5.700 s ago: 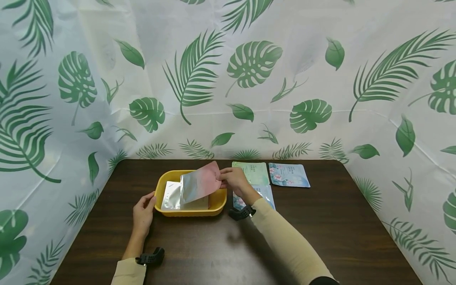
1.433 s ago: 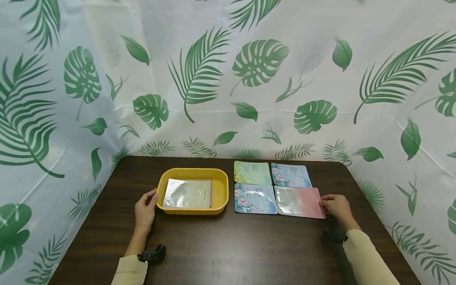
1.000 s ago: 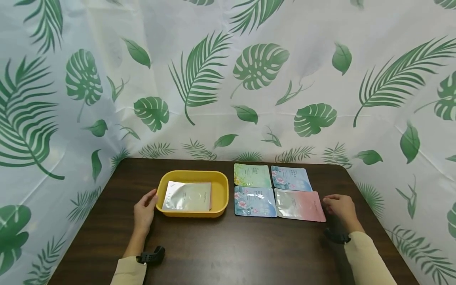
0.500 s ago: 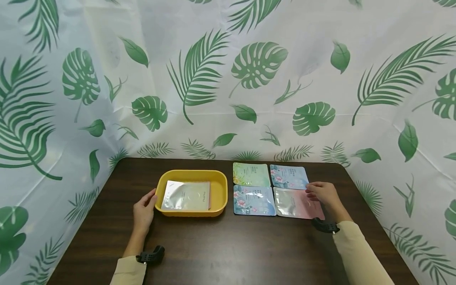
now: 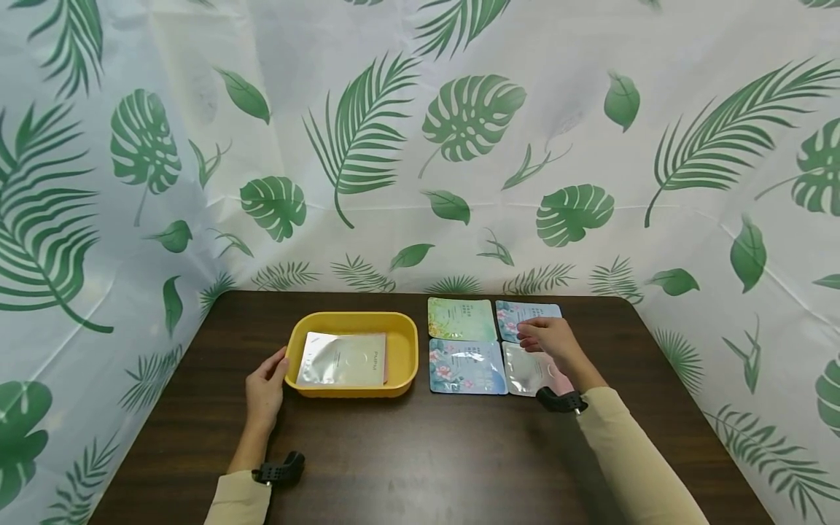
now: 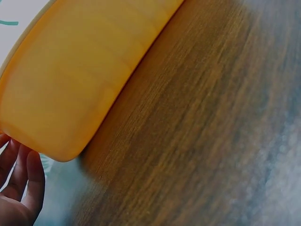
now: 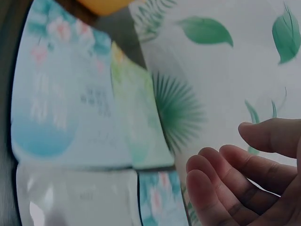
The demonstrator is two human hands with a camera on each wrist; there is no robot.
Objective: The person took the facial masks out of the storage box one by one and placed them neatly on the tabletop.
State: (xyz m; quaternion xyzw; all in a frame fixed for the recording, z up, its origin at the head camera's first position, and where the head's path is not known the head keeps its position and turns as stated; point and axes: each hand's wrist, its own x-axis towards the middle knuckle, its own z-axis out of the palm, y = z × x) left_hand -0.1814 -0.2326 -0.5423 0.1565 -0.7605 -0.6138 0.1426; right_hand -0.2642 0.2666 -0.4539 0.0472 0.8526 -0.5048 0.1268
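My left hand [image 5: 264, 394] holds the left end of the yellow tray [image 5: 354, 391], fingertips right at its rim; the left wrist view shows the tray's outer wall [image 6: 75, 80] above my fingers. Inside the tray lies a silver-and-cream foil sachet [image 5: 341, 359], with a pink edge showing beneath it. My right hand [image 5: 554, 343], empty with loosely bent fingers, hovers over two sachets: a pink-and-silver one [image 5: 523, 370] in front and a blue floral one [image 5: 513, 315] behind, both partly hidden. To their left lie another blue floral sachet [image 5: 467, 368] and a green one [image 5: 461, 319].
The sachets on the dark wooden table [image 5: 394, 459] form a two-by-two block right of the tray. A leaf-printed curtain [image 5: 380, 240] hangs behind the table's back edge and along its sides. Each wrist wears a black band.
The pink sachet went from over the tray to the front right of the block, and my right hand let go. That hand has since moved left over the sachets; my left hand stays at the tray.
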